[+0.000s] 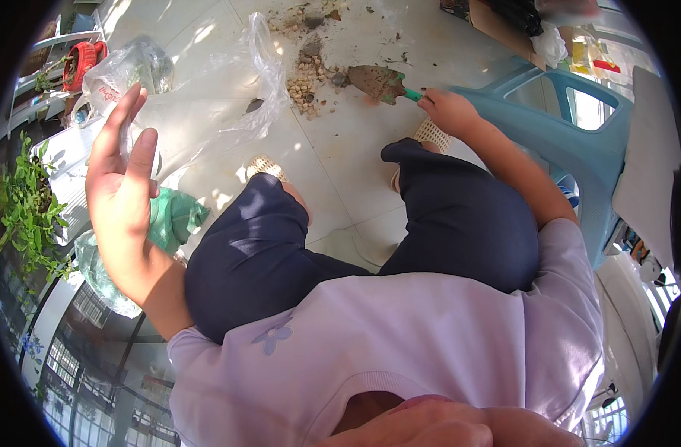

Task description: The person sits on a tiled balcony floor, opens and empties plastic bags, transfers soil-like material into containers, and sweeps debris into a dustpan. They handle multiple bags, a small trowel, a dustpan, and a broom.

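My right hand (452,113) is closed around the green handle of a garden trowel (376,82). The trowel's soil-stained blade lies low over the floor, its tip beside a dark stone and a patch of tan pebbles (304,92) mixed with soil. My left hand (119,162) is raised at the left, fingers pointing up and thumb apart, in front of a clear plastic bag (142,64) with red print. Part of the clear plastic shows between its thumb and fingers; whether they grip it cannot be told. A crumpled clear plastic sheet (265,78) lies left of the pebbles.
A blue plastic stool (563,125) stands at my right, near a cardboard box (505,34). Green plastic bags (175,218) lie by my left forearm. A leafy plant (30,207) and a red pot (82,67) are at the far left. Loose soil is scattered on the tiled floor (329,162).
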{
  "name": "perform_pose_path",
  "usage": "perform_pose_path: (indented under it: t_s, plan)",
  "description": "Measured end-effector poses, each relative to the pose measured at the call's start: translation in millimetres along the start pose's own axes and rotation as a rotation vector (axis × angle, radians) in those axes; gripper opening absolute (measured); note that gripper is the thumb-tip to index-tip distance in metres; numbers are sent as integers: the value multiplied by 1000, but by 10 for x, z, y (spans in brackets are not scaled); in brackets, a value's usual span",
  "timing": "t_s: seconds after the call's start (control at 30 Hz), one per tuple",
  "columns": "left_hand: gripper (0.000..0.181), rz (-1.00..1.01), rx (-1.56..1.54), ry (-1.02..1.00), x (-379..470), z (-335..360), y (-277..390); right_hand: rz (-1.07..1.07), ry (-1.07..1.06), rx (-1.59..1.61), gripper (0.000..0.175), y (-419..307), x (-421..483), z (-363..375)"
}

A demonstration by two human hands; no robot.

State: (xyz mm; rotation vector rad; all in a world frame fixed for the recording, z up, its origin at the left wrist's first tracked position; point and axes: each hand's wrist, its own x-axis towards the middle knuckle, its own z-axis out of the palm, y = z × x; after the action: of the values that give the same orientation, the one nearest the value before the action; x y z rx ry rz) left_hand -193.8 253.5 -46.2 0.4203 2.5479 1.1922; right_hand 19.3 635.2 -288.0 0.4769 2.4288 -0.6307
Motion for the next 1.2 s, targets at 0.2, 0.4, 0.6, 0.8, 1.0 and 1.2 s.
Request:
perform_pose_path:
  t_s: [0.2, 0.4, 0.6, 0.8, 1.0, 1.2]
  plan:
    - [51, -63, -42, 16, -28, 0, -52, 14, -63, -110, 37, -107, 339, -134]
    - [50, -66, -2, 2, -1, -7, -80, 86, 117, 95, 34, 105, 26, -99]
    - [50, -106, -78, 27, -47, -70, -58, 311, 508, 1083, 32, 130, -220, -558]
    - [49, -97, -160, 39, -118, -112, -40, 531, 389, 1483, 24, 344, -47, -1579]
    - [49, -126, -87, 49, -115, -146, -20, 651, 374, 1668, 19, 560, 528, -1806]
    - [46, -87, -122, 67, -71, -99, -134, 490, 695, 1768, 6, 606, 1135, -1326]
